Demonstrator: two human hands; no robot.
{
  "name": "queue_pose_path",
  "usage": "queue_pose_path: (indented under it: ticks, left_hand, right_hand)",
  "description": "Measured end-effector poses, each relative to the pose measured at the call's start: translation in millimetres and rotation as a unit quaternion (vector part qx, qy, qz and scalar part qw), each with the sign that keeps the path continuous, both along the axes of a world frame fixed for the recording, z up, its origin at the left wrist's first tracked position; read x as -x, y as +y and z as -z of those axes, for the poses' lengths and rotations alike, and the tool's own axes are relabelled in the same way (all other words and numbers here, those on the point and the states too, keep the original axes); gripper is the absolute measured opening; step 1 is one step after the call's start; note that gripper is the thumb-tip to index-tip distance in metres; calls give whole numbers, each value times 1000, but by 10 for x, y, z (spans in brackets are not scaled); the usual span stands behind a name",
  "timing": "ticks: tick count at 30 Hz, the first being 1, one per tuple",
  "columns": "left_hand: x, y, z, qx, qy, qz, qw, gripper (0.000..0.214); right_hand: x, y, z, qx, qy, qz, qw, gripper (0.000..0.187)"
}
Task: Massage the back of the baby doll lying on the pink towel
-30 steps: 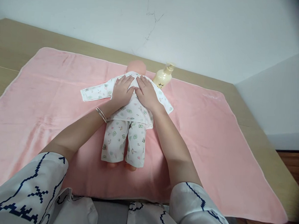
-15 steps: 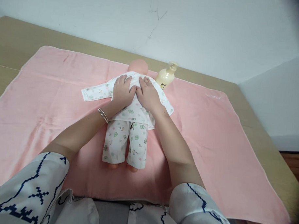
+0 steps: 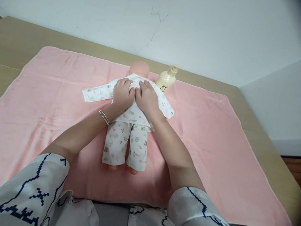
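Note:
A baby doll (image 3: pixel 140 69) in a white printed top (image 3: pixel 134 115) and matching trousers (image 3: pixel 138 145) lies stretched out, head away from me. Its face does not show. My left hand (image 3: pixel 123 93) rests on the left part of the doll's upper body, fingers a little bent over the cloth. Beside it, my right hand (image 3: pixel 147 96) lies on the right part, fingers loosely spread. The two thumbs nearly meet at the middle. Neither hand grasps anything. The doll's left-side sleeve reaches outward; the right-side sleeve slopes down past my right wrist.
Under the doll a pink blanket (image 3: pixel 208 144) covers most of the wooden table (image 3: pixel 253 129). A cream pump bottle (image 3: pixel 166 78) stands right of the doll's head. Behind the table rises a white wall (image 3: pixel 106 19) with a crack.
Both hands have drawn slightly toward me on the doll's upper body, with the fingers more bent. The top's cloth has shifted a little beneath them. The bottle stays in place.

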State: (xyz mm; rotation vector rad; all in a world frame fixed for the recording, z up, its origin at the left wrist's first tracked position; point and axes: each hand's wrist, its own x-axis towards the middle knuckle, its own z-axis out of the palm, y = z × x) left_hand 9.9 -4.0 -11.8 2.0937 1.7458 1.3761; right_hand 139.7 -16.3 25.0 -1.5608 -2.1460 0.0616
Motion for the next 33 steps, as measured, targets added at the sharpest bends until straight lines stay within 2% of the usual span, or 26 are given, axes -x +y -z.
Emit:
queue_pose_path:
  ticks: [3,6,11,16,21,26,29,33]
  left_hand:
    - [-11,49,37,11,-3,8,1000,37]
    - [-5,63,52,-10,-2,24,1000,34]
    - [18,-24,-6,-48,11,45,998,28]
    - [13,-78,-21,-57,-9,10,998,29]
    - [2,1,26,-34,-5,-17,999,33]
    - [8,39,18,-23,32,51,998,33]
    - [17,6,-9,-43,31,64,997,28]
    - [28,-41,-22,-63,34,57,996,22]
  right_hand:
    - [-130,154,27,26,25,-26,999,53]
    - [-161,183,21,30,20,-42,998,53]
    - [30,-68,-70,11,-43,-19,999,47]
    - [112,-212,-150,12,-63,8,998,44]
    - [-66,16,-122,61,11,-3,998,47]
    - [-154,199,-24,50,4,-38,998,56]
    - [-105,146,-34,25,-15,-48,998,50]
    - [2,-51,-118,2,-48,-28,998,39]
